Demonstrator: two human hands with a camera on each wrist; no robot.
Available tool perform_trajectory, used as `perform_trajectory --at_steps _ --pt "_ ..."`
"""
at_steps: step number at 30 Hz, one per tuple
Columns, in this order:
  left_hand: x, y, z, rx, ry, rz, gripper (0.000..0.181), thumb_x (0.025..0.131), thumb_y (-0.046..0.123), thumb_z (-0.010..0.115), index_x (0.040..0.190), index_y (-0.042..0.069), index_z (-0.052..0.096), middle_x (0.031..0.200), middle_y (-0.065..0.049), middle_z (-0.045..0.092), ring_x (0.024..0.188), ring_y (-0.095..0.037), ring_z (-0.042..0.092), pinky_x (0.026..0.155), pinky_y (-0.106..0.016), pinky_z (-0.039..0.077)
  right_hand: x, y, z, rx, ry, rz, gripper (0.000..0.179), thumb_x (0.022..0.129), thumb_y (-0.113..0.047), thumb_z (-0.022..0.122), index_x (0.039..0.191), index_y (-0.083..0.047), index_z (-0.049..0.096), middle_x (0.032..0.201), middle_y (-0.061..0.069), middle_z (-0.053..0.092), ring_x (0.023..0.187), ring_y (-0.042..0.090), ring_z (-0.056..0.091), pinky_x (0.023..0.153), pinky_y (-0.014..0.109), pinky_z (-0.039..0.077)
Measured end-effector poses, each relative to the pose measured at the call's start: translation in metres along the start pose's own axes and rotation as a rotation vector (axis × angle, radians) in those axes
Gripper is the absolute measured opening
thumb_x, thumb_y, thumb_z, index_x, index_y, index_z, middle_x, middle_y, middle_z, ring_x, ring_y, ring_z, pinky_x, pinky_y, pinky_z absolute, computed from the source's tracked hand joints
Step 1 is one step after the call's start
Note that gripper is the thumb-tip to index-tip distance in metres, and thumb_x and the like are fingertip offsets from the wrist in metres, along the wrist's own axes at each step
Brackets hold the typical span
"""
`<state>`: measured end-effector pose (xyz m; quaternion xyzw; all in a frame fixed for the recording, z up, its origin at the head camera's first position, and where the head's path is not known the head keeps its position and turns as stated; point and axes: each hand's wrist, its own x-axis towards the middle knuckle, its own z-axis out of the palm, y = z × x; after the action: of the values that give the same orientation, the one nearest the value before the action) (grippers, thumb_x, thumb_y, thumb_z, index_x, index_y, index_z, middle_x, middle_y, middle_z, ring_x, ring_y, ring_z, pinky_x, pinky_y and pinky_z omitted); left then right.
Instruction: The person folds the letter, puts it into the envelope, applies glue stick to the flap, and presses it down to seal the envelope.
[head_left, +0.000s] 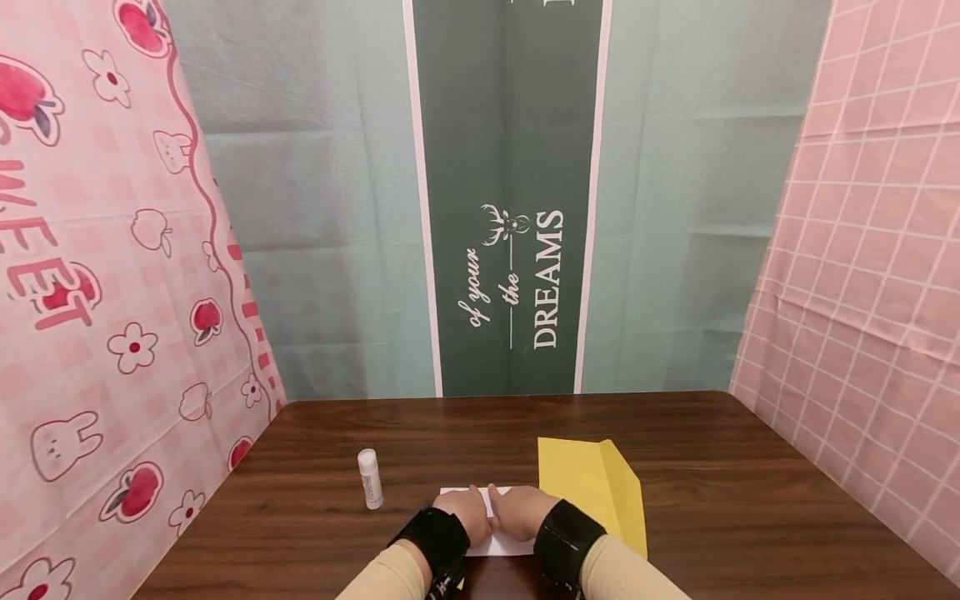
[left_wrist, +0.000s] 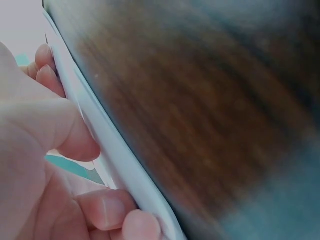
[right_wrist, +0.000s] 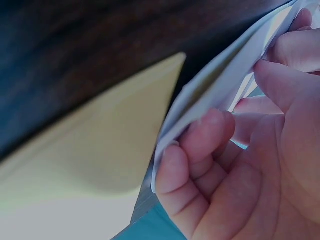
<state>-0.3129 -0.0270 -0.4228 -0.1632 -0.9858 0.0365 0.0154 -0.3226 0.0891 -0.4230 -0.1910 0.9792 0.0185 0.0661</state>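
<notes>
in the head view, see white paper (head_left: pixel 506 547) flat on the surface (head_left: pixel 697 475), seemingly widest left to right, under left hand (head_left: pixel 467 510) and right hand (head_left: pixel 522 511), about equally near; yellow sheet (head_left: pixel 576 475) just beside the right. in the left wrist view, see grip clamped on the paper's slanting edge. in the right wrist view, see grip clamped likewise, with a gap between layers.

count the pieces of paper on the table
2 seen: white paper in the left hand and right hand, yellow paper to its right. More may be hidden; a yellow speck by the left wristband is unclear.
</notes>
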Motion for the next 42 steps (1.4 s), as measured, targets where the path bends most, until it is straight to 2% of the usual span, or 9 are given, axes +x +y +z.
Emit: perform_trajectory --at_steps 7,14,24,42 --pt "-0.0008 0.0004 0.0001 -0.011 0.013 0.0 0.059 0.083 0.042 0.059 0.119 -0.004 0.058 0.092 -0.016 0.068 0.083 -0.021 0.065 0.07 -0.035 0.051 -0.0009 0.0 0.0001 -0.001 0.01 -0.012 0.049 0.092 -0.032 0.054 0.132 -0.005 0.05 0.105 0.015 0.066 0.097 0.022 0.062 0.083 0.035 0.047" --pt "0.0038 0.0023 0.0063 -0.015 0.001 -0.032 0.06 0.082 0.043 0.059 0.121 -0.002 0.058 0.091 -0.015 0.068 0.083 -0.022 0.064 0.069 -0.036 0.051 -0.0013 0.002 0.0025 0.002 0.011 -0.016 0.049 0.092 -0.033 0.054 0.132 -0.005 0.05 0.104 0.015 0.066 0.096 0.021 0.062 0.082 0.035 0.048" --pt "0.0064 0.0034 0.0048 -0.025 -0.073 -0.05 0.063 0.084 0.045 0.058 0.124 -0.004 0.054 0.105 -0.011 0.066 0.094 -0.021 0.062 0.077 -0.034 0.049 -0.0024 0.0015 0.0023 0.014 0.004 0.003 0.049 0.092 -0.034 0.054 0.132 -0.006 0.051 0.104 0.014 0.066 0.097 0.022 0.062 0.083 0.036 0.047" --pt "0.0044 0.006 0.0034 -0.041 -0.06 -0.062 0.066 0.083 0.047 0.059 0.123 -0.005 0.054 0.104 -0.012 0.066 0.094 -0.022 0.062 0.077 -0.035 0.05 -0.0013 0.0031 0.004 0.012 -0.001 0.004 0.05 0.092 -0.036 0.053 0.132 -0.006 0.05 0.103 0.014 0.066 0.096 0.022 0.062 0.083 0.035 0.048"
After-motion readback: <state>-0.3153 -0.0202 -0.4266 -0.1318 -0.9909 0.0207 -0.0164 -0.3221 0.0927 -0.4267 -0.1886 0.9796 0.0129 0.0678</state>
